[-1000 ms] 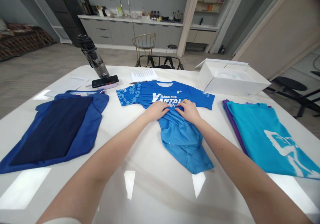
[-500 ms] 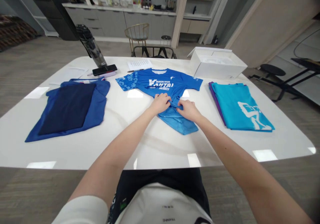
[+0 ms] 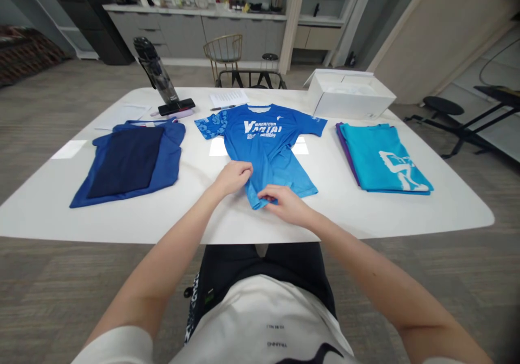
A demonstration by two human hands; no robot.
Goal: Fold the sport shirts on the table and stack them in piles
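A blue T-shirt [image 3: 264, 142] with white lettering lies on the white table, collar away from me and sleeves spread. Its lower part is gathered and creased, the hem fading to lighter blue. My left hand [image 3: 234, 176] is closed on the shirt's left edge, above the hem. At the bottom hem my right hand [image 3: 286, 204] pinches the cloth between thumb and fingers. To the left lie blue garments with a dark navy folded cloth [image 3: 125, 161] on top. On the right is a turquoise folded shirt [image 3: 382, 158] with a white print, over a purple one.
A white open box [image 3: 351, 101] stands at the table's back right. A handheld vacuum [image 3: 164, 82] stands at the back left, beside printed paper [image 3: 229, 99] and a pen [image 3: 223, 108]. Chairs are behind the white table [image 3: 337, 212].
Both hands have moved from the shirt's middle toward its lower left. The bunched lower part is now drawn out toward me and flatter. The view has shifted slightly.
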